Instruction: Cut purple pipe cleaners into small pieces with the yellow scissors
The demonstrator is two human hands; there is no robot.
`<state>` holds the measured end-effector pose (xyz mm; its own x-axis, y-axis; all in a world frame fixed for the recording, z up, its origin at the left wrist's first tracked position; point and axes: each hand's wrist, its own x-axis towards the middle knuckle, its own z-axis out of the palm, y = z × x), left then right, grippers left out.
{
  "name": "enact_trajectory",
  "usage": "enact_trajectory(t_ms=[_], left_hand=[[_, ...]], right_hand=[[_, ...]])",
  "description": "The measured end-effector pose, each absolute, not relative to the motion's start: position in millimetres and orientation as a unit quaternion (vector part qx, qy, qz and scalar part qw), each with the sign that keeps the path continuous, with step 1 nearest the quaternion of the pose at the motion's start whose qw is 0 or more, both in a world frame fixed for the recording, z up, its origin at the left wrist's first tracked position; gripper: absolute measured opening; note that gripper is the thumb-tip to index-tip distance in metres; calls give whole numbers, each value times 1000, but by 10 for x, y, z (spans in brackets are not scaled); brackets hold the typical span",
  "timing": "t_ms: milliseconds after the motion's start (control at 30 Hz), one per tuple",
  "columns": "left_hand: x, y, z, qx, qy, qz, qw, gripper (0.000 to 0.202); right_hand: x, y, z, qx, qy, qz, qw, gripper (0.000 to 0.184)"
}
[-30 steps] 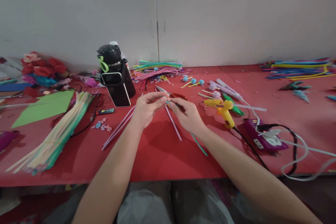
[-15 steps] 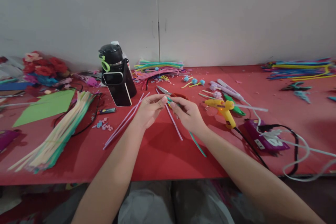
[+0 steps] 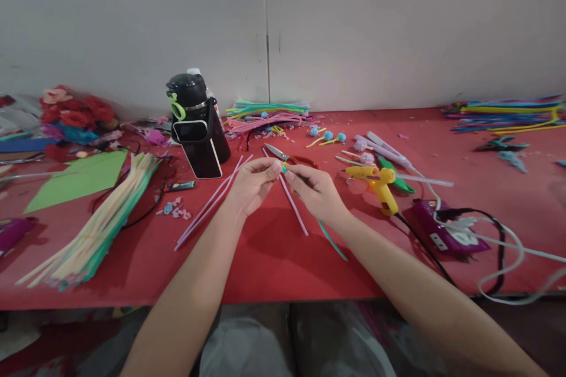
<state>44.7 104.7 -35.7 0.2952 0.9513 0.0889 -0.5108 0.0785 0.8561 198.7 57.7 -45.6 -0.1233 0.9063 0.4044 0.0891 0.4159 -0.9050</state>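
Note:
Close together over the middle of the red table, my left hand [image 3: 257, 183] and my right hand [image 3: 315, 190] both pinch a green pipe cleaner [image 3: 332, 240]. Its tail hangs out below my right hand, and a short bit shows between the fingertips. Something yellow shows there too, too small to make out. Just behind the hands lie scissors [image 3: 276, 151] with red handles, partly covered by my fingers. One lilac pipe cleaner [image 3: 293, 205] lies beneath the hands, and a pair of lilac pipe cleaners [image 3: 207, 212] rests left of my left hand.
Right of my hands stand a yellow glue gun [image 3: 379, 184] and a purple power strip [image 3: 431, 230] with cables. To the left are a pipe cleaner bundle [image 3: 106, 218], a black bottle [image 3: 188, 91] and a phone [image 3: 201, 153]. Small blue pom-pom flowers [image 3: 328, 136] lie behind.
The green piece between my fingertips has shifted slightly, with less of it showing above the fingers. Both hands stay in nearly the same place.

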Motion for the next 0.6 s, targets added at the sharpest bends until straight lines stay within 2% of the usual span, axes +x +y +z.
enact_trajectory(t_ms=[600], left_hand=[[420, 1031, -309, 454, 253, 535, 667, 25]], right_hand=[[1975, 583, -481, -376, -648, 386, 539, 28]])
